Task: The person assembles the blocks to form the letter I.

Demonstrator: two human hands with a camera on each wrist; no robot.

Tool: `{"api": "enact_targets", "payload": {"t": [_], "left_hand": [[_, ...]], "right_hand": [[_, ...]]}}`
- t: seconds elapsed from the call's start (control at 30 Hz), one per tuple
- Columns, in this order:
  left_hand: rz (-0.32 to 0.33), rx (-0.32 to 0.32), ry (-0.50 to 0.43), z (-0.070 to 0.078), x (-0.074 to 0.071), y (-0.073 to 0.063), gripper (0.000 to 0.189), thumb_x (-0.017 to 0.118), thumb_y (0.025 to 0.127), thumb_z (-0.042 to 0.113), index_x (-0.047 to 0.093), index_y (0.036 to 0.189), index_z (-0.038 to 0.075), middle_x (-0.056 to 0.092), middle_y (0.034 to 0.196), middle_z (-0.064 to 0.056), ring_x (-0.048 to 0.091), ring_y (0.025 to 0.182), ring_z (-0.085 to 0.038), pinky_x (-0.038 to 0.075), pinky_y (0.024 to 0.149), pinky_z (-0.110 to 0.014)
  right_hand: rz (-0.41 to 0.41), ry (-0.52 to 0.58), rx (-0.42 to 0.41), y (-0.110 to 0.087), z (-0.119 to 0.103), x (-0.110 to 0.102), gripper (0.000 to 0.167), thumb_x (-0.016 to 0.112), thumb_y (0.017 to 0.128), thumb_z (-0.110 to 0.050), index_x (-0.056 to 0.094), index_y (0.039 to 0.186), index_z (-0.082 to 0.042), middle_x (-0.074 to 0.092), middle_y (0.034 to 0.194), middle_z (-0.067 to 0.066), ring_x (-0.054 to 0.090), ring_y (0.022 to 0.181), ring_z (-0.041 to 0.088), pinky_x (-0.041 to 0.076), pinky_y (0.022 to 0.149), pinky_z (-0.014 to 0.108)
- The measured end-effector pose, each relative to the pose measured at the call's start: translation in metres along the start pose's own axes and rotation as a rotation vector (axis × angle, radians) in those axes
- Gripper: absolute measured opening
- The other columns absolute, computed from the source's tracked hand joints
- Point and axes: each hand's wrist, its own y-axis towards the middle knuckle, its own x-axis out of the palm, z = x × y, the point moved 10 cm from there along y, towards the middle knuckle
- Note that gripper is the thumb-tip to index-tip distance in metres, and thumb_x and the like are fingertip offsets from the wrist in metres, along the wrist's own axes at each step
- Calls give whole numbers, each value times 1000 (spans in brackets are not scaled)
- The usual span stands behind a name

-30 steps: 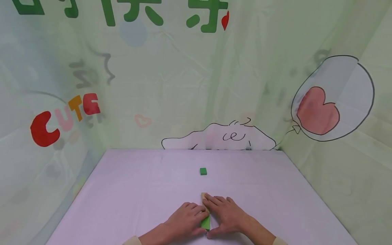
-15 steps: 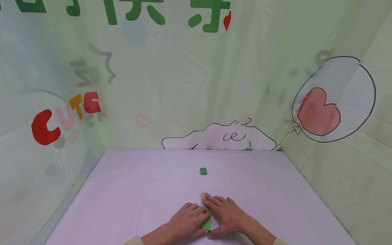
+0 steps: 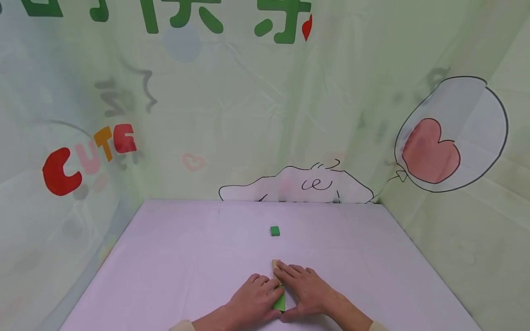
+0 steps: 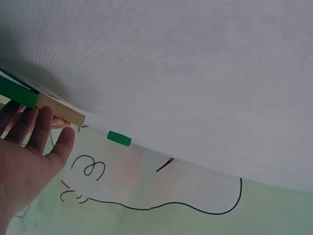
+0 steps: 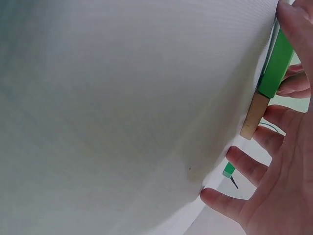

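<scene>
A green block (image 3: 279, 301) and a plain wooden block (image 3: 275, 266) lie end to end on the table, in a line running away from me. From the left my left hand (image 3: 256, 299) rests against them, its index finger across the green block. My right hand (image 3: 308, 290) lies along the right side, fingertips on the wooden block and thumb by the green block's near end. In the right wrist view its fingers are spread, and the green block (image 5: 278, 63) meets the wooden block (image 5: 254, 117). The left fingers reach the green block (image 4: 17, 94) in the left wrist view.
Farther off on the white table (image 3: 186, 257) sits a small green block (image 3: 275, 231), roughly in line with the other two. Printed cloth (image 3: 232, 115) hangs behind the table and along both sides.
The green block's near end has shifted very slightly to the right and now lines up straighter with the wooden block. Both hands stay almost where they were.
</scene>
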Motion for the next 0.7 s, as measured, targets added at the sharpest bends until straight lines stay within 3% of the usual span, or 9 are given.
{"api": "enact_targets", "payload": {"t": [0.33,0.7], "left_hand": [[-27,-36,5,2,6,1,47,55,101,61,63,132,27,60,126,11,57,108,-9,49,95,-32],[-9,-46,19,1,5,0,46,54,101,62,63,129,28,60,127,11,58,107,-9,49,95,-33]], "right_hand": [[-15,5,9,1,2,4,109,72,72,-82,40,160,-27,32,170,-4,45,145,32,44,107,66],[-11,7,2,1,1,2,108,75,72,-79,40,160,-26,32,170,-3,46,144,34,44,106,66]]}}
